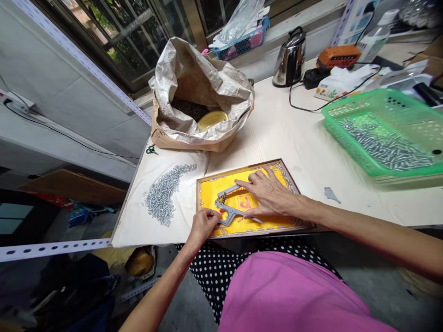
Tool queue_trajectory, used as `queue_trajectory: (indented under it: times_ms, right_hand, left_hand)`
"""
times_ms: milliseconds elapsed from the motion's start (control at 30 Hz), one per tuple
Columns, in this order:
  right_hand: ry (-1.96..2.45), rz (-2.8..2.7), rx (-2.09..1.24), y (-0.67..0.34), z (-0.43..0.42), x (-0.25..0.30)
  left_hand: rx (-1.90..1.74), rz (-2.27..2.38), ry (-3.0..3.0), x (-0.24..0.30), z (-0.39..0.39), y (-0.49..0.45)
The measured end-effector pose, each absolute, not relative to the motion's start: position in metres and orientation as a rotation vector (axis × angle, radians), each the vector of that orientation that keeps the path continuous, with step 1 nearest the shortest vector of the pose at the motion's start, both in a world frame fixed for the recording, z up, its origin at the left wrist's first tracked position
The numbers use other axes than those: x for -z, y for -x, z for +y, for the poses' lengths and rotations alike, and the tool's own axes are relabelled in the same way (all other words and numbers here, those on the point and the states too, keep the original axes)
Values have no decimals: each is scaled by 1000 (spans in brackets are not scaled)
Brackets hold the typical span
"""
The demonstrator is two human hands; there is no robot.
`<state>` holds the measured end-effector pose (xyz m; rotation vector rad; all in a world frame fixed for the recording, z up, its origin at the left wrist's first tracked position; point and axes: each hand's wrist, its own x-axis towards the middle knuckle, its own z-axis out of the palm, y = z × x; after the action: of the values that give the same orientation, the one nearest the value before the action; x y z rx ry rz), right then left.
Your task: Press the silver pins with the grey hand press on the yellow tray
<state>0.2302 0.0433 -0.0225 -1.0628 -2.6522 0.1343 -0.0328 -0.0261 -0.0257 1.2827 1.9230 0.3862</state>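
Observation:
A grey plier-like hand tool [230, 213] with a spring between its arms rests over a shallow yellow tray [209, 185]. My right hand [272, 196] spans its two spread handles, thumb on the near one and fingers at the far one. At the tool's jaw end, my left hand [204, 225] is closed in a pinch; whatever is between the fingertips is too small to make out. Small metal pieces line the tray's dark rim. Left of the tray lies a heap of small silvery metal pins [162, 196] on pale cloth.
An open woven sack [204, 143] with dark contents and a yellow dish [212, 120] stands behind the tray. Green scissors [151, 150] lie at the table's left edge. To the right are a green basket [349, 147] of metal pins, a kettle [290, 57] and a cable.

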Motion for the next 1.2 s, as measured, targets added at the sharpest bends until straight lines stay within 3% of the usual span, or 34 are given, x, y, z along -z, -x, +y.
queue_trajectory:
  times_ms: [1200]
  right_hand:
    - [1235,-2631,-91,-206,-5,28]
  left_hand:
    - [-435,1960,-1397,24,-46,37]
